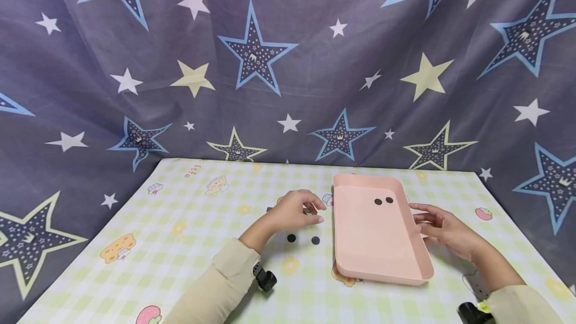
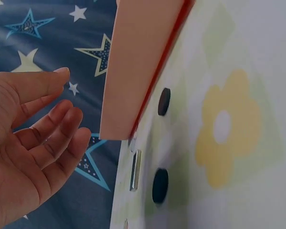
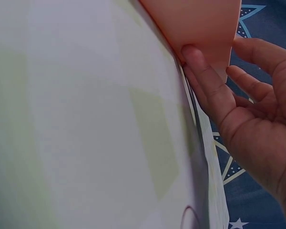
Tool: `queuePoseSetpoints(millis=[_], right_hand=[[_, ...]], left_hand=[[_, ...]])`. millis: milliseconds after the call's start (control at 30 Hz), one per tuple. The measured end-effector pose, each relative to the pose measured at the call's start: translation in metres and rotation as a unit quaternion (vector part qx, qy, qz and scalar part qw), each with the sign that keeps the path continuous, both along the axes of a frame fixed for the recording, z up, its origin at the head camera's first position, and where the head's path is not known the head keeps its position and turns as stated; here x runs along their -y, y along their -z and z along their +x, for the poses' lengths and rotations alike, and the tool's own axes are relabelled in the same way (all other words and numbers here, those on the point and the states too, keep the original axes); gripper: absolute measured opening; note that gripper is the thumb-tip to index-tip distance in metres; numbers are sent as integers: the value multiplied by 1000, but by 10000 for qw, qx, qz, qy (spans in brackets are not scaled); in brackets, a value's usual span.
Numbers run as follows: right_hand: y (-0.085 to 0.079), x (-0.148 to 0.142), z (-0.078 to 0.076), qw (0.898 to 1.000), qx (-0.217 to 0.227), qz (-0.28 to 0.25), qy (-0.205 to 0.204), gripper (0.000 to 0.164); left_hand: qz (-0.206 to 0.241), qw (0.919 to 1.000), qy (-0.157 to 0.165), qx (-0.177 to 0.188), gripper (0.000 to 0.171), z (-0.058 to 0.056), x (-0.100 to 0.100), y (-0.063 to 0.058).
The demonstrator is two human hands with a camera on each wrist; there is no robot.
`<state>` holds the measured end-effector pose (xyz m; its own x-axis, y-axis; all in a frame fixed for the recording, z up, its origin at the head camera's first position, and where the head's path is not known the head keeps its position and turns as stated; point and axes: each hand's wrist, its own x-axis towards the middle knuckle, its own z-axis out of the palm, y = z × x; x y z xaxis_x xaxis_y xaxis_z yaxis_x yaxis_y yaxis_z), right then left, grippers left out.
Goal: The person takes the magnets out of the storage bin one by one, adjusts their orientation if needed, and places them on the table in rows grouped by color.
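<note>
A pink tray is lying on the table between the two hands, to the right of the left hand and to the left of the right hand. The right hand is the nearer one: at least one of its fingertips is touching the tray's outer right wall, while the left hand is hovering just beside the left wall, apart from it. The tray's long axis is running away from the person, crosswise to the gap between the hands, with its far end leaning a little toward the left-hand side and its open face pointing up. The right hand's fingers are spreading loosely, half bent, without closing round the wall; whether any are reaching beneath it, I cannot tell. The left hand's fingers are curving gently with a wide gap before the thumb, and they are holding nothing. Inside the tray, a little farther out than both hands, two black discs are lying side by side. Two loose discs are resting on the person's side of the left hand, and a small flat bar is lying close to that hand, partly hidden by it in the head view. A checked tablecloth is spreading under everything, and beyond both hands a starry curtain is hanging
</note>
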<state>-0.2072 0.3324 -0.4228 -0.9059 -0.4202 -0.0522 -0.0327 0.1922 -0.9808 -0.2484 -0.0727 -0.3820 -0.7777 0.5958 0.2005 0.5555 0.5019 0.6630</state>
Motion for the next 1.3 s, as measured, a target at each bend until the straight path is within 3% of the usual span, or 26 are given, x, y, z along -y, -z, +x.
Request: queuePoseSetpoints(millis=[233,433,867,1300], right_hand=[[0,0,0,10000,2,27,0,62],[0,-1,0,10000,-14,-16,-23,59],[-1,-1,-1,9999,-67,-93,-43,57],[-2,-1,0,9999,-45,-123,-31,55]], left_hand=[[421,9973,501,325,32,-4,-10,-4],[454,9962,689,291,37,-5,-17,-9],[426,9961,722,274,36,-8,-39,-19],[392,9971,562,340,35,-13,-58,-19]])
